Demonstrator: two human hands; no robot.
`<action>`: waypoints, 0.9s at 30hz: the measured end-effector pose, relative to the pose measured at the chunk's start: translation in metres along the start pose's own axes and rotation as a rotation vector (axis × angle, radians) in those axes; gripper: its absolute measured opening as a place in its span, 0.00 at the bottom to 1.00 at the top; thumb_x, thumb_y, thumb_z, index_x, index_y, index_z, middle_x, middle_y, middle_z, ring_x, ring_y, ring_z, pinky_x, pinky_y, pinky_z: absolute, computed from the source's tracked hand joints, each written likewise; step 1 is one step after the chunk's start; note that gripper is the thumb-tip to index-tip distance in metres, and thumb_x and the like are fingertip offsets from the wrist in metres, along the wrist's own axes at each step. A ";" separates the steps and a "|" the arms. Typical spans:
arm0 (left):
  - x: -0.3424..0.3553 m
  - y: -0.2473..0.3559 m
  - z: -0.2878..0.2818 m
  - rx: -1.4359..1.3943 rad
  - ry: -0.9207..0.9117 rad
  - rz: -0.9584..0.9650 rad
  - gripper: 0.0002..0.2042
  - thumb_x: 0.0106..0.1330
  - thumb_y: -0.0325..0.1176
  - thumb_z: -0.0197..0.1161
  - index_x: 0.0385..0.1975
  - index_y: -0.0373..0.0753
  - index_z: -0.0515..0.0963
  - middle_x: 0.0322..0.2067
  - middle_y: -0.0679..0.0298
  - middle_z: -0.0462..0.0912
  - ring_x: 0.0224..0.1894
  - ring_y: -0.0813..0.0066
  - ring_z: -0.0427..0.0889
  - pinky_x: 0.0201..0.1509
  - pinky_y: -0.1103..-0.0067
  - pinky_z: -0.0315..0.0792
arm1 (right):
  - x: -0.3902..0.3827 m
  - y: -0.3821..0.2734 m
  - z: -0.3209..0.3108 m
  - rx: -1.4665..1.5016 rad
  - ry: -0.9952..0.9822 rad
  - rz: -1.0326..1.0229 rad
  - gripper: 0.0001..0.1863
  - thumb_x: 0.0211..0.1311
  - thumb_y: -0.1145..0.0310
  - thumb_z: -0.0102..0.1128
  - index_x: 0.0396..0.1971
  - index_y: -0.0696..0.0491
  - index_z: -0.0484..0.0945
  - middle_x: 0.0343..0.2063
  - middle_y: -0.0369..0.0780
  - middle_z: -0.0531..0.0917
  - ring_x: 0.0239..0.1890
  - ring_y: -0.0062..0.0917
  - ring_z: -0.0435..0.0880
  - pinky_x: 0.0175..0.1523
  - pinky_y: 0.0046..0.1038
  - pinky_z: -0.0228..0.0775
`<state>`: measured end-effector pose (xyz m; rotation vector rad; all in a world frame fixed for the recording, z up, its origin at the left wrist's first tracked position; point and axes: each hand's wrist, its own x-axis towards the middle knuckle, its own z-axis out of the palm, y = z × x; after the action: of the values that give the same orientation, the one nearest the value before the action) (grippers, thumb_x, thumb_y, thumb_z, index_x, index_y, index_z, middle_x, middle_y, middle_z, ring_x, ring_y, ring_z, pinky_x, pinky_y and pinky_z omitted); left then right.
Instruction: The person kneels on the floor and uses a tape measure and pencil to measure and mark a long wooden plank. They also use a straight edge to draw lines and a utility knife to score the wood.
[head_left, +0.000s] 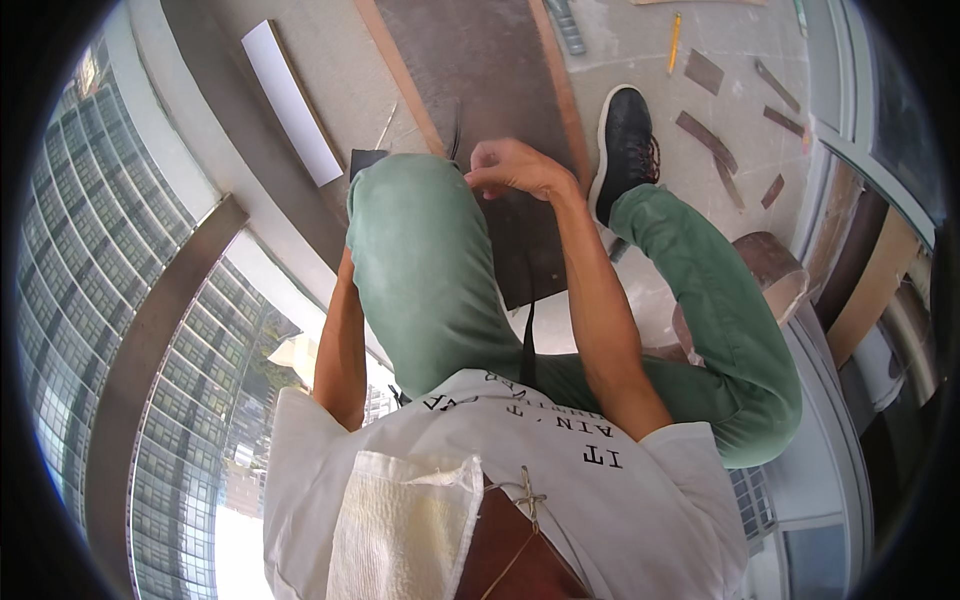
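My right hand (512, 168) is beside my raised left knee (420, 230), above a long dark brown board (480, 60) with lighter brown edges. Its fingers are curled in, and whatever they may hold does not show. A thin dark strip (456, 130) rises from behind the knee near the fingertips. My left forearm (342, 345) runs up behind the same knee, which hides the whole left hand. The corner of a dark flat piece (366, 158) sticks out at the knee's left side.
A long white panel (292, 103) lies left of the board. Right of it are my black shoe (625, 145), a yellow pencil (674, 43) and several brown offcuts (707, 140). A brown roll (768, 262) stands beside my right leg. Windows and a metal rail (125, 370) line the left.
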<state>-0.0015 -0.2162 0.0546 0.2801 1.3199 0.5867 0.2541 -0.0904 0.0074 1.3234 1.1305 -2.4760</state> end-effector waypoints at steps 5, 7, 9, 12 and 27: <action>0.014 0.036 0.018 0.898 0.069 -0.032 0.18 0.71 0.40 0.56 0.55 0.39 0.77 0.37 0.60 0.84 0.37 0.72 0.83 0.42 0.74 0.77 | -0.030 0.031 -0.084 0.252 0.352 -0.041 0.09 0.64 0.64 0.67 0.34 0.50 0.77 0.27 0.29 0.76 0.29 0.12 0.77 0.40 0.20 0.80; 0.031 0.046 0.034 1.072 0.071 -0.024 0.17 0.71 0.40 0.55 0.55 0.39 0.78 0.35 0.60 0.84 0.35 0.72 0.83 0.41 0.74 0.77 | -0.035 0.030 -0.100 0.181 0.466 -0.015 0.10 0.63 0.63 0.67 0.37 0.51 0.79 0.29 0.30 0.78 0.30 0.12 0.78 0.41 0.20 0.80; 0.048 0.053 0.046 1.128 0.063 -0.025 0.17 0.71 0.40 0.54 0.54 0.39 0.78 0.34 0.59 0.84 0.34 0.72 0.84 0.39 0.75 0.77 | -0.019 0.034 -0.102 0.214 0.557 -0.077 0.11 0.63 0.63 0.68 0.39 0.53 0.80 0.29 0.31 0.79 0.30 0.13 0.79 0.40 0.20 0.80; 0.085 0.053 0.056 1.197 -0.035 -0.006 0.18 0.72 0.42 0.52 0.54 0.40 0.79 0.33 0.56 0.85 0.34 0.69 0.85 0.40 0.73 0.77 | -0.006 0.058 -0.103 0.237 0.832 -0.148 0.13 0.60 0.66 0.69 0.39 0.57 0.81 0.28 0.34 0.81 0.27 0.15 0.80 0.37 0.20 0.80; 0.122 0.037 0.055 1.483 0.033 -0.068 0.17 0.73 0.41 0.46 0.44 0.39 0.82 0.39 0.53 0.86 0.42 0.55 0.86 0.50 0.64 0.77 | -0.092 -0.088 -0.128 0.061 0.960 -0.756 0.13 0.64 0.66 0.66 0.44 0.57 0.79 0.30 0.34 0.81 0.29 0.17 0.76 0.43 0.24 0.72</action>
<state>0.0585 -0.1115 -0.0139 1.4082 1.5744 -0.5671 0.3588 0.0352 0.0822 2.6364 2.0510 -2.2293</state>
